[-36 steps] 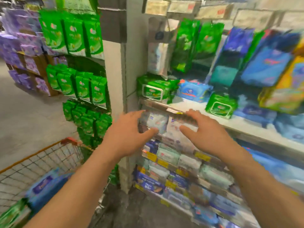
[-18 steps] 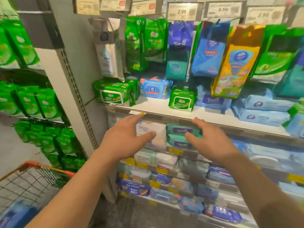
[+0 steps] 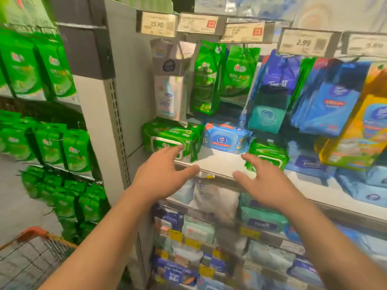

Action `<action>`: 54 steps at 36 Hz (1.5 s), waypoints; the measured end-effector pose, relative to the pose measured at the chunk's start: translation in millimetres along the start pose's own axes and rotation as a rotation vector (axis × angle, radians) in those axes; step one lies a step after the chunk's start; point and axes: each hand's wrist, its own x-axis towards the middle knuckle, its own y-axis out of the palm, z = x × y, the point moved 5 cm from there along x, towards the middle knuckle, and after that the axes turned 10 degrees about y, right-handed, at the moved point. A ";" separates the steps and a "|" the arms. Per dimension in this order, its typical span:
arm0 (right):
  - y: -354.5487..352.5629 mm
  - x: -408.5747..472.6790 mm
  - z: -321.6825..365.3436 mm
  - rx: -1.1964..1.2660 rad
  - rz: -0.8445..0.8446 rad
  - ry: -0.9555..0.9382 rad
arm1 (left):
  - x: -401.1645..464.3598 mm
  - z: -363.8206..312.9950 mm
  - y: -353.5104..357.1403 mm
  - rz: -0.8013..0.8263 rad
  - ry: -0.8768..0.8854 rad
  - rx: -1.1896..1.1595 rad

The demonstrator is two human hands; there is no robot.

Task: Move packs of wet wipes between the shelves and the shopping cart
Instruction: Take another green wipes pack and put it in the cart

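Head view: left hand (image 3: 161, 176) and right hand (image 3: 263, 185), fingers spread, each grip empty, reach over the shelf (image 3: 219, 164) edge. Blue wet-wipes pack (image 3: 227, 139) lies at the back between a large green pack (image 3: 169, 139) and a small green pack (image 3: 268, 155). Shopping cart (image 3: 31, 254) stands lower left. Step judged: reaching to pick. Next move calls for closing both hands on one pack.

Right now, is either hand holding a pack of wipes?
No, the left hand and right hand both reach with spread fingers toward the white shelf, gripping nothing.
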 end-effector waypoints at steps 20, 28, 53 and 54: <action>43.0 96.9 43.9 0.126 0.074 -0.001 | 76.9 62.1 -13.9 -0.075 -0.042 0.001; 66.0 139.0 42.0 0.353 0.035 0.018 | 95.1 77.6 -10.6 -0.181 -0.137 -0.015; 123.9 216.2 93.4 0.690 0.132 0.411 | 94.1 106.3 19.4 -0.433 -0.451 -0.336; 123.5 216.5 94.1 0.713 0.122 0.411 | 94.6 106.2 20.0 -0.437 -0.453 -0.343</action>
